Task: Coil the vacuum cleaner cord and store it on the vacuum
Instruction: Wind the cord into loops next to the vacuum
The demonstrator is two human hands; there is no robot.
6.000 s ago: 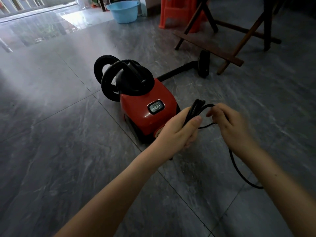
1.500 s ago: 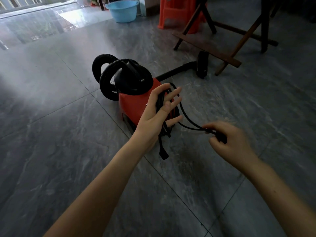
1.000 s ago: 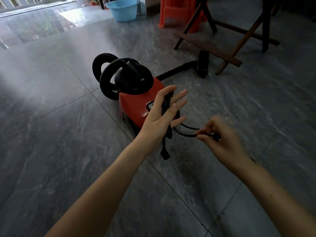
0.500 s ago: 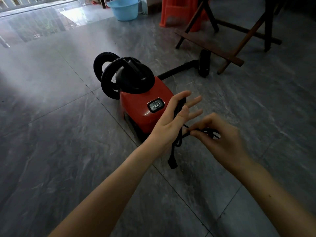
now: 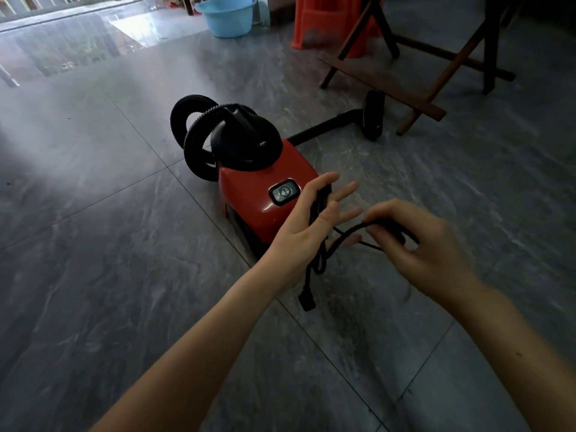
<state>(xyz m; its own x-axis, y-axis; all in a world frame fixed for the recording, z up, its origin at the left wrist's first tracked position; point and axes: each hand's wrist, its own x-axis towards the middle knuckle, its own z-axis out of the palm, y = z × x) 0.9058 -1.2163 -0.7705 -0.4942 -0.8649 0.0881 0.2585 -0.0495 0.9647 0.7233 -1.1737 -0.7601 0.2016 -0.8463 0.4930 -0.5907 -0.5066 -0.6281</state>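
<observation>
A red vacuum cleaner (image 5: 258, 188) with a black dome top and a ribbed black hose (image 5: 193, 141) stands on the grey floor. The black cord (image 5: 321, 260) is wound in loops around my left hand (image 5: 308, 235), whose fingers are spread in front of the vacuum's rear right corner. One end of the cord with a plug (image 5: 307, 302) dangles below that hand. My right hand (image 5: 417, 244) pinches a strand of the cord just right of the left hand; the strand runs between the two hands.
The vacuum's black tube and floor nozzle (image 5: 372, 115) lie behind it to the right. Wooden folding furniture legs (image 5: 433, 79) and an orange plastic stool (image 5: 314, 23) stand at the back right. A blue basin (image 5: 226, 15) sits at the far back.
My right hand has brought the cord's free strand in close to my left hand, shortening the loose length. My left hand keeps the coil, and has drifted slightly right of the vacuum.
</observation>
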